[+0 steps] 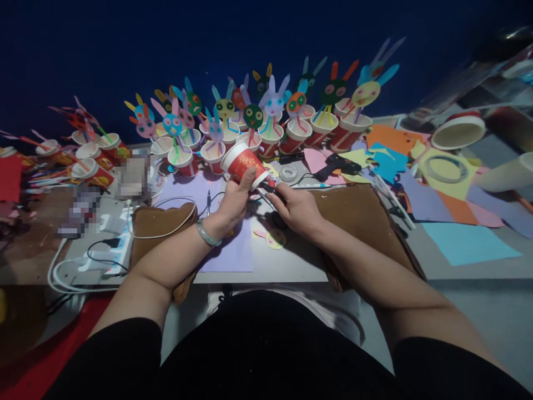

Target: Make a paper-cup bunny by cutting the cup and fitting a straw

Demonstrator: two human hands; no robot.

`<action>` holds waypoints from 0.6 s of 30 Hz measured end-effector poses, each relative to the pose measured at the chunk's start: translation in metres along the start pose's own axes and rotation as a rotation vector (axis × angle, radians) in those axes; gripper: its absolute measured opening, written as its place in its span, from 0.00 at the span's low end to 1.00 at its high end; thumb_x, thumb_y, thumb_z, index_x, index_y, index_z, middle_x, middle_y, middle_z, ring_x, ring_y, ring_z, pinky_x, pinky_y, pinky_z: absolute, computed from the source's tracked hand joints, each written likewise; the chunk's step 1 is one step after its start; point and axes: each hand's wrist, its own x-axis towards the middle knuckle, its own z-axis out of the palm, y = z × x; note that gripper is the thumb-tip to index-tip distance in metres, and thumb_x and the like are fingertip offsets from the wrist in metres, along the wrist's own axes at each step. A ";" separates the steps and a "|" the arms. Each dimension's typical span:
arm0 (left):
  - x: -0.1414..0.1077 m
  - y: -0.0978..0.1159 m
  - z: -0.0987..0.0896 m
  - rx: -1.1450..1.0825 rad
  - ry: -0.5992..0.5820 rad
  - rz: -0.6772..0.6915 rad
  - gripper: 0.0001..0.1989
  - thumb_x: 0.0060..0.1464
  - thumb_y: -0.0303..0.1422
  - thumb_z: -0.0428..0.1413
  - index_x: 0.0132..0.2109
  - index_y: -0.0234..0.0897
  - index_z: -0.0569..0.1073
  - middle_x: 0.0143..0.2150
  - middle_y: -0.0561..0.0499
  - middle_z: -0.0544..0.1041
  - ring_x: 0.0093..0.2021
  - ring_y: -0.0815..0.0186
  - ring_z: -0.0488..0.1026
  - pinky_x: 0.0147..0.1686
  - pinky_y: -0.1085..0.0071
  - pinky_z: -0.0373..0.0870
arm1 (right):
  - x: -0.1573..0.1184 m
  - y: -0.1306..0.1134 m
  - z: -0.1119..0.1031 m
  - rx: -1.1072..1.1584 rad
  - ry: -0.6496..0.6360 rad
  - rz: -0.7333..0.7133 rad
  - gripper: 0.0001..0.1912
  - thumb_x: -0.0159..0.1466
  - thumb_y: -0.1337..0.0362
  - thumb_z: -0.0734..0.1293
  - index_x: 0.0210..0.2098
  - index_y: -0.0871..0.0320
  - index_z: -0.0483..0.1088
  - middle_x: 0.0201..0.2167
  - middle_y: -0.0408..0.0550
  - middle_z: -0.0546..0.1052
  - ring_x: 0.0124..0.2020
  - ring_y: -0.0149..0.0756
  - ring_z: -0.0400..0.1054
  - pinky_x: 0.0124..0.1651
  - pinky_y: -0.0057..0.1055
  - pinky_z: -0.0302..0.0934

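Observation:
My left hand (235, 200) is closed around a red paper cup (244, 165) with a white rim, tilted so its mouth faces up and left. At the cup's bottom end, the fingers of my right hand (297, 208) are closed on a slim silvery tool (265, 198), whose kind is partly hidden by the fingers. A bit of red shows beside the tool. Below my hands, a small yellow paper rabbit face (275, 239) with pink ears lies on the table.
Behind my hands stand several red cups with paper animal heads (273, 105) on strips. A glue gun (339, 165) and a tape roll (288, 174) lie beyond my right hand. Coloured paper (470, 241) spreads at right; brown cushions (353, 222) flank the work spot. White cables (58, 272) run left.

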 end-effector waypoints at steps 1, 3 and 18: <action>0.000 0.001 0.001 -0.010 0.010 0.001 0.30 0.42 0.58 0.74 0.37 0.36 0.79 0.33 0.50 0.85 0.35 0.66 0.83 0.34 0.74 0.73 | -0.001 0.000 0.000 -0.128 0.052 -0.014 0.18 0.70 0.47 0.64 0.34 0.54 0.67 0.24 0.46 0.71 0.27 0.37 0.59 0.33 0.33 0.43; -0.001 0.002 0.002 -0.029 0.011 0.005 0.29 0.42 0.57 0.74 0.37 0.37 0.79 0.32 0.51 0.85 0.34 0.67 0.83 0.34 0.74 0.73 | -0.001 0.000 -0.001 -0.148 0.049 -0.017 0.19 0.71 0.46 0.63 0.33 0.54 0.66 0.25 0.46 0.70 0.27 0.37 0.59 0.33 0.34 0.42; -0.002 0.002 0.001 0.002 -0.018 -0.016 0.32 0.40 0.60 0.73 0.37 0.36 0.79 0.30 0.52 0.84 0.28 0.71 0.78 0.29 0.75 0.69 | -0.001 0.000 0.001 -0.079 0.030 -0.007 0.17 0.70 0.48 0.64 0.35 0.55 0.68 0.25 0.46 0.69 0.28 0.36 0.58 0.34 0.34 0.42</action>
